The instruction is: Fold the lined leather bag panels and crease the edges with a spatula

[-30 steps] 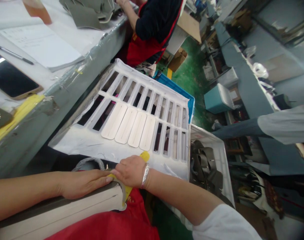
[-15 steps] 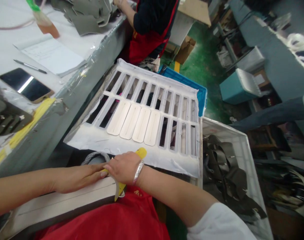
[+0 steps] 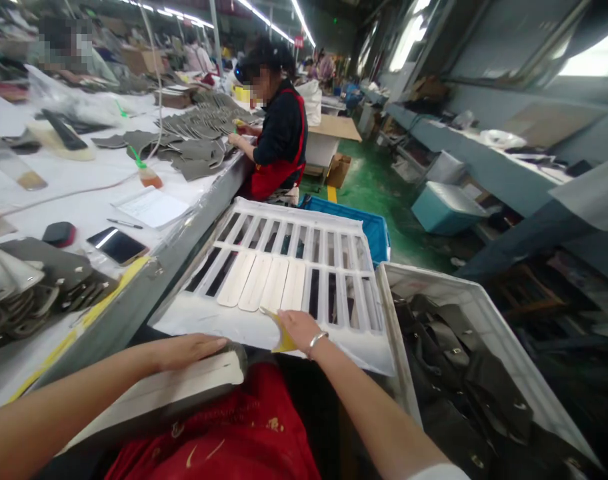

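Observation:
My right hand (image 3: 300, 329) is closed around a thin yellow scraper (image 3: 283, 339). The scraper is over the near edge of a white slotted rack (image 3: 199, 321), close to the lower ends of several cream-coloured rounded strips (image 3: 287, 285) lying side by side on it. On my lap rests a long piece with a dark grey edge and a pale face (image 3: 184, 387), marked by a line along its length. My left hand (image 3: 191, 350) lies on this piece with fingers stretched out flat, near its rounded end. The left fingertips touch its far edge.
A white bin (image 3: 401, 347) of dark grey pieces stands to my right, and a blue crate (image 3: 379, 230) behind the rack. The left table carries a phone (image 3: 117, 245), a notebook (image 3: 151, 207) and grey cut pieces (image 3: 199, 157). A co-worker (image 3: 279, 133) sits at its edge.
My right hand has moved away from my left, forward and right to the rack with the scraper. My left hand stays on the lap piece. The view has tilted up, showing more of the room.

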The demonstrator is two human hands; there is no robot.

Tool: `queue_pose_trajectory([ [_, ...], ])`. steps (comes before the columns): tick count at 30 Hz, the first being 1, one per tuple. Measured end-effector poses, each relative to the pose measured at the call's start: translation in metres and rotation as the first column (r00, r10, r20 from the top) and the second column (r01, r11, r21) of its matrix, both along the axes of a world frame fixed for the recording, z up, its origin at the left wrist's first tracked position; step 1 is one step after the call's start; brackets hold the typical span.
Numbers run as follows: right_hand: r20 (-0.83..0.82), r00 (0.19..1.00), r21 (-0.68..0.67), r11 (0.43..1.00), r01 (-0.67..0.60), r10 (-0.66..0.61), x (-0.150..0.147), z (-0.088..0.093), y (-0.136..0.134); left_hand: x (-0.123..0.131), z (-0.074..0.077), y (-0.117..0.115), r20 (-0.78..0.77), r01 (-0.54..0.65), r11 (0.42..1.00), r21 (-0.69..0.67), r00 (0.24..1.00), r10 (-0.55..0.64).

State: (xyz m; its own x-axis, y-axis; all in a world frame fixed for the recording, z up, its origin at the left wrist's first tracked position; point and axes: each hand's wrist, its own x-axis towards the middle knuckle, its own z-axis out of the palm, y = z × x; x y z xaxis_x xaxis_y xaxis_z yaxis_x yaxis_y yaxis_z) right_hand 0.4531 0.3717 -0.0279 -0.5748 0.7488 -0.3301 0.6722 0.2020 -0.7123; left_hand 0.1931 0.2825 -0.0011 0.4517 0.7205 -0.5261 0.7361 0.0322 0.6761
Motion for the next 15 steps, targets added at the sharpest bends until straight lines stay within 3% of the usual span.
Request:
queue_pose_trajectory([
  [3, -0.082, 0.996, -0.166, 0.986, 0.017, -0.031, 0.035, -0.01, -0.026, 0.008, -0.006, 0.006, 0.008, 0.054, 0.998, -0.019, 0.998, -0.054],
  [8, -0.308, 0.95, -0.434, 0.897, -0.085, -0.059, 0.061, -0.028, -0.08, 0.019, -0.002, 0.004, -0.085, 0.031, 0.998, 0.054, 0.996, -0.026],
  [10, -0.406, 0.902, -0.586, 0.799, -0.133, -0.148, 0.066, -0.033, -0.092, 0.025, 0.001, -0.008, -0.137, 0.007, 0.996, 0.093, 0.991, 0.005],
  [13, -0.461, 0.834, -0.782, 0.583, -0.22, -0.302, 0.068, -0.035, -0.101, 0.038, 0.001, -0.033, -0.251, 0.034, 0.969, 0.243, 0.967, 0.029],
  [15, -0.448, 0.836, -0.824, 0.511, -0.247, -0.318, 0.066, -0.033, -0.102, 0.048, -0.004, -0.047, -0.327, 0.047, 0.935, 0.351, 0.942, 0.076],
])
